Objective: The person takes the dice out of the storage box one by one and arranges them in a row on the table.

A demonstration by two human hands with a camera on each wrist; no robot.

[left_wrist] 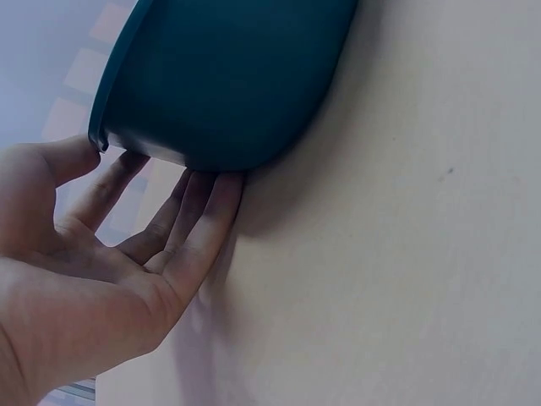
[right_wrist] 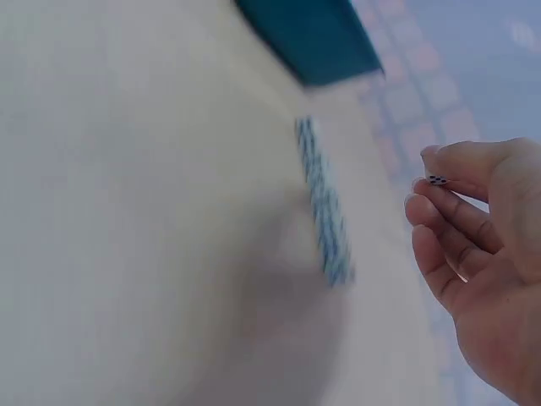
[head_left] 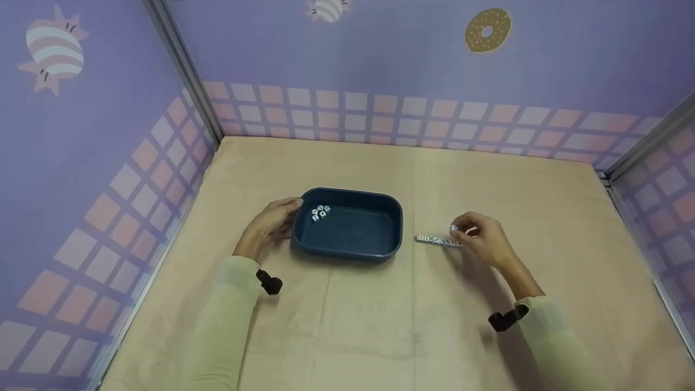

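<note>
A dark blue rectangular tray with rounded corners stands on the cloth-covered table. Several white dice lie together at its left end. My left hand holds that end, with the thumb at the rim and the fingers against the outer wall, as the left wrist view shows. To the right of the tray, a row of dice runs across the cloth, its right end partly hidden by my right hand. That hand pinches one die between thumb and fingertips, above the row.
Purple panels with printed squares enclose the table at the back and both sides, joined by metal corner posts. A pale cloth covers the tabletop. A dark strapped device sits on the right wrist, another on the left.
</note>
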